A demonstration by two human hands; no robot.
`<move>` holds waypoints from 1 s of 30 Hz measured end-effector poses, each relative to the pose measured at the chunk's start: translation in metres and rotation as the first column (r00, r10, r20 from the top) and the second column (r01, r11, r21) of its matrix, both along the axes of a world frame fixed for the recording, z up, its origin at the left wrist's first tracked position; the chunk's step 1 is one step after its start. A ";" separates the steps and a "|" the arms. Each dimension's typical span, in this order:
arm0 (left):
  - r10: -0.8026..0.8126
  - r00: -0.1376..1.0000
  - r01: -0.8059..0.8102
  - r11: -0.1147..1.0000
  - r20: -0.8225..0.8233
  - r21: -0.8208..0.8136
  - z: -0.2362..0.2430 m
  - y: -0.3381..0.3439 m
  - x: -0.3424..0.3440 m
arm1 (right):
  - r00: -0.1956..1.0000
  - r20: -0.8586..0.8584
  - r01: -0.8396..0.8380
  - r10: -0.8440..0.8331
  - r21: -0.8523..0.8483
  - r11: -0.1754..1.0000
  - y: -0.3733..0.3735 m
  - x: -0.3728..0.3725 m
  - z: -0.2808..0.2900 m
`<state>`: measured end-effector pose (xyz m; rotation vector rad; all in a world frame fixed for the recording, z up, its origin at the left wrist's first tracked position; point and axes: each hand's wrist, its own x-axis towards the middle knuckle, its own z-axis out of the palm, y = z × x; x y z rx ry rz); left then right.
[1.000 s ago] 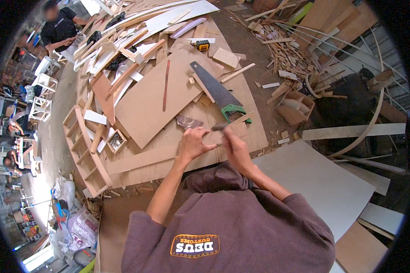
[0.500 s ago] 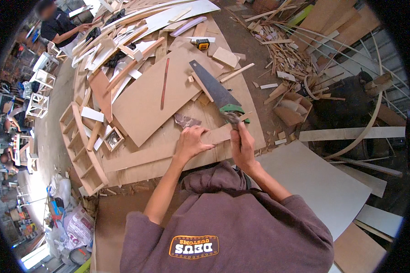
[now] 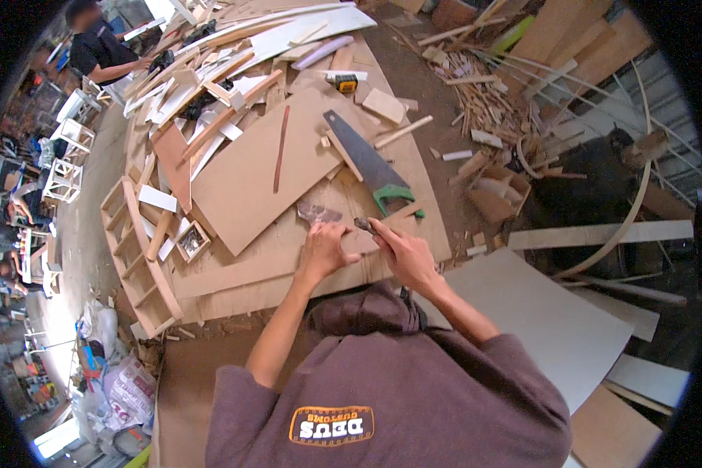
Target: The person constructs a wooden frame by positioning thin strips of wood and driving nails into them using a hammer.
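A long light-brown wooden strip (image 3: 249, 269) lies along the near side of the worktable. My left hand (image 3: 324, 251) is closed over it, fingers on the far side and thumb pointing right. Just beyond those fingertips lies a torn, purplish-brown piece (image 3: 317, 210) that looks like sandpaper. My right hand (image 3: 405, 253), over the strip's right part, grips a short dark tool (image 3: 363, 225); only its blunt end shows, so its kind is unclear. Behind it rests a handsaw (image 3: 363, 156) with a grey blade and green handle, untouched by either hand.
A large brown panel (image 3: 261, 175) carries a thin reddish stick (image 3: 281, 148). At left stand a slatted wooden frame (image 3: 144, 253) and a small box of hardware (image 3: 189, 240). A yellow-black tape measure (image 3: 345, 83) and heaped offcuts lie farther back. Another person (image 3: 100, 47) stands far left.
My right hand has moved left and nearer along the strip, bringing the dark tool away from the saw handle toward my left hand. My left hand stays in about the same place.
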<state>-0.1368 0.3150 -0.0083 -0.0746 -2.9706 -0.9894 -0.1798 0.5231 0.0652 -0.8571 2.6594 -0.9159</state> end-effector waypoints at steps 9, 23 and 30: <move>-0.012 1.000 0.012 1.000 0.003 0.011 -0.004 0.002 0.001 | 1.000 -0.021 -0.006 0.006 -0.019 1.000 0.009 0.011 -0.042; -0.013 0.998 0.012 1.000 -0.056 -0.023 -0.006 0.000 -0.002 | 0.988 -0.105 0.055 -0.110 -0.432 0.900 -0.003 0.008 0.018; 0.000 0.999 -0.001 1.000 -0.040 -0.030 -0.005 0.004 0.002 | 0.993 0.111 0.067 -0.043 -0.218 0.974 0.004 0.017 -0.036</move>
